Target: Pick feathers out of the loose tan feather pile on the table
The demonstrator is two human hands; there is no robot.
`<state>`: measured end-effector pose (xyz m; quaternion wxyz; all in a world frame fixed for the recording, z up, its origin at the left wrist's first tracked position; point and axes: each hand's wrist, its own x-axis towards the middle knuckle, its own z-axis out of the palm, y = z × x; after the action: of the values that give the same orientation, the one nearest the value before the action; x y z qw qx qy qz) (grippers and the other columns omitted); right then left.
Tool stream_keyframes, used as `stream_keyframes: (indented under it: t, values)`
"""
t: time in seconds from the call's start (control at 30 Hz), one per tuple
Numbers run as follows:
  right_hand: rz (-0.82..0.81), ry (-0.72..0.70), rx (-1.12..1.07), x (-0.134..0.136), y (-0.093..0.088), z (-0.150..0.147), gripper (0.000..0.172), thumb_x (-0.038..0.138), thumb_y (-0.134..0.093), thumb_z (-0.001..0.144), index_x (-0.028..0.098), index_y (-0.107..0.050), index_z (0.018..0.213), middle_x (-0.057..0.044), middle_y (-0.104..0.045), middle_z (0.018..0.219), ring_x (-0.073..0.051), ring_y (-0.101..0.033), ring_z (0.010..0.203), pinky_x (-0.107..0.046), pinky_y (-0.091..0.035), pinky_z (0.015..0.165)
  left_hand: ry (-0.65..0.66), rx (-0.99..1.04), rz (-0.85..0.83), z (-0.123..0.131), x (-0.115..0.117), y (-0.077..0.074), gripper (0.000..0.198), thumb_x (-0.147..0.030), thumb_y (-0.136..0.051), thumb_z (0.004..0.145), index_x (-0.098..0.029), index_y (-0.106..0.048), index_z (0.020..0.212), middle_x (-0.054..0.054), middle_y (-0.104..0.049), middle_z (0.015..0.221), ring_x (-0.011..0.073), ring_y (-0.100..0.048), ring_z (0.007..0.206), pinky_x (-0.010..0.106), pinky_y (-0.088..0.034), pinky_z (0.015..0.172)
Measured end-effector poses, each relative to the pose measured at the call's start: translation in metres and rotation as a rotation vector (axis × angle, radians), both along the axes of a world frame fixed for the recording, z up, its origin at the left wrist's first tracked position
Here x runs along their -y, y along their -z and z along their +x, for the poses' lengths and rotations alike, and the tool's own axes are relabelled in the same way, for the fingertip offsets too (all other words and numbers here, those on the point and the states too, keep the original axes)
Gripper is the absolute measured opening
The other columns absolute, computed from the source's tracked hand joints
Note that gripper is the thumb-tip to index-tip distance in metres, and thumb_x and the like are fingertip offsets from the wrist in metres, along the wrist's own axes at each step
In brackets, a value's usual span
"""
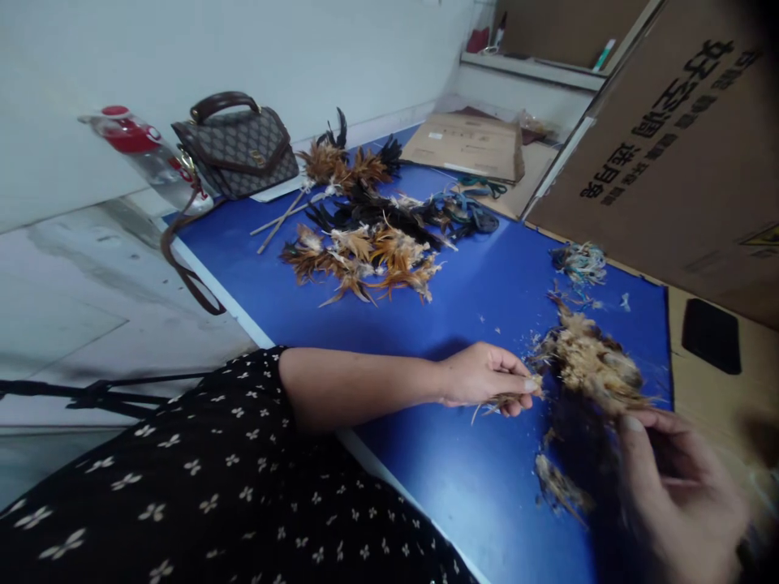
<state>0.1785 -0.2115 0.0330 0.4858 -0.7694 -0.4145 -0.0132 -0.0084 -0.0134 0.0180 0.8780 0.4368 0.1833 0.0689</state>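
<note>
Brown feathers point(502, 399) are pinched in my left hand point(480, 377), their pale quill ends gathered under the thumb and their tips trailing back below the palm. To the right, my right hand point(682, 478) is closed, thumb and forefinger together at the lower edge of a pile of tan and brown feathers point(593, 361). A feather from that edge appears to be between these fingertips, though blur hides the detail. Below the pile, a small loose clump of feathers point(560, 487) lies on the blue table point(468, 300).
Bunches of orange-brown feathers point(365, 255) and black feathers point(377, 211) lie farther back, near two sticks point(280, 219). A handbag point(243, 150) and bottle point(146, 154) stand at the left. Tangled strings point(581, 264), a phone-like black slab point(711, 335) and a cardboard panel point(663, 146) are right.
</note>
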Motion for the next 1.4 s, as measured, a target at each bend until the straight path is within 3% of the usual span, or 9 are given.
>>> stream_keyframes:
  t: [0.13,0.33,0.47,0.63,0.83,1.07,1.13,1.27,1.4]
  values:
    - [0.024,0.061,-0.041,-0.001,0.0,-0.02,0.046,0.063,-0.08,0.099,0.022,-0.076,0.119,-0.009,-0.076,0.102,-0.023,-0.066,0.077,-0.037,-0.048,0.064,0.013,0.017,-0.092,0.002,0.004,0.006,0.032,-0.036,-0.096,0.085,-0.011,-0.077,0.093,0.005,-0.079,0.087,0.0104,-0.072,0.069,0.03,-0.054,0.071]
    - [-0.029,-0.146,0.419,-0.019,0.007,-0.033,0.022,0.043,-0.071,0.108,0.022,-0.075,0.115,-0.008,-0.076,0.1,-0.023,-0.069,0.081,-0.039,-0.051,0.076,0.014,0.021,-0.222,0.006,0.007,0.003,0.021,-0.028,-0.091,0.091,-0.012,-0.082,0.1,0.006,-0.079,0.084,0.0111,-0.073,0.077,0.026,-0.052,0.073]
    - [0.037,-0.332,0.546,-0.029,0.009,-0.04,0.015,0.029,-0.073,0.107,0.024,-0.073,0.121,-0.005,-0.078,0.105,-0.022,-0.074,0.089,-0.036,-0.056,0.081,0.017,0.041,-0.257,0.004,0.003,-0.006,0.012,-0.023,-0.087,0.095,-0.012,-0.081,0.095,0.005,-0.078,0.083,0.0104,-0.071,0.077,0.025,-0.051,0.073]
    - [0.037,-0.341,0.398,-0.028,0.005,-0.047,0.013,0.03,-0.076,0.107,0.026,-0.077,0.119,-0.004,-0.079,0.106,-0.022,-0.074,0.089,-0.037,-0.057,0.085,0.005,0.073,-0.246,0.004,0.0,-0.003,0.013,-0.023,-0.089,0.092,-0.013,-0.081,0.09,0.004,-0.076,0.081,0.0098,-0.068,0.074,0.025,-0.049,0.072]
    - [0.028,-0.305,0.144,-0.023,0.009,-0.044,0.016,0.038,-0.082,0.102,0.026,-0.083,0.113,-0.004,-0.08,0.108,-0.023,-0.075,0.092,-0.041,-0.061,0.097,0.025,0.119,-0.211,0.008,0.001,0.014,0.033,-0.034,-0.101,0.078,-0.013,-0.084,0.096,0.005,-0.079,0.086,0.0101,-0.071,0.076,0.023,-0.048,0.067]
    - [-0.029,-0.383,0.041,-0.022,0.012,-0.038,0.023,0.046,-0.08,0.102,0.028,-0.085,0.115,-0.005,-0.081,0.118,-0.023,-0.078,0.101,-0.037,-0.063,0.102,-0.011,0.093,-0.209,0.007,-0.002,0.013,0.032,-0.033,-0.102,0.077,-0.012,-0.083,0.09,0.005,-0.078,0.081,0.0101,-0.071,0.073,0.024,-0.053,0.072]
    - [-0.068,-0.364,-0.034,-0.018,0.011,-0.037,0.029,0.051,-0.082,0.1,0.029,-0.086,0.117,-0.006,-0.082,0.116,-0.026,-0.079,0.099,-0.038,-0.067,0.095,-0.014,0.094,-0.218,0.008,-0.003,0.012,0.033,-0.033,-0.104,0.074,-0.012,-0.083,0.088,0.005,-0.078,0.08,0.0109,-0.072,0.073,0.025,-0.056,0.075]
    - [-0.084,-0.117,-0.291,-0.014,0.009,-0.037,0.048,0.059,-0.094,0.084,0.031,-0.086,0.122,-0.009,-0.082,0.101,-0.03,-0.076,0.074,-0.038,-0.062,0.051,-0.008,0.07,-0.221,0.009,-0.006,0.01,0.035,-0.033,-0.105,0.072,-0.012,-0.082,0.086,0.005,-0.08,0.082,0.0119,-0.073,0.073,0.029,-0.059,0.079]
    - [-0.021,0.046,-0.363,-0.017,0.006,-0.034,0.059,0.064,-0.097,0.078,0.033,-0.086,0.127,-0.011,-0.081,0.103,-0.028,-0.074,0.072,-0.034,-0.058,0.046,0.004,0.053,-0.223,0.009,-0.007,0.009,0.03,-0.031,-0.103,0.076,-0.011,-0.082,0.084,0.006,-0.079,0.08,0.0113,-0.074,0.073,0.028,-0.058,0.08]
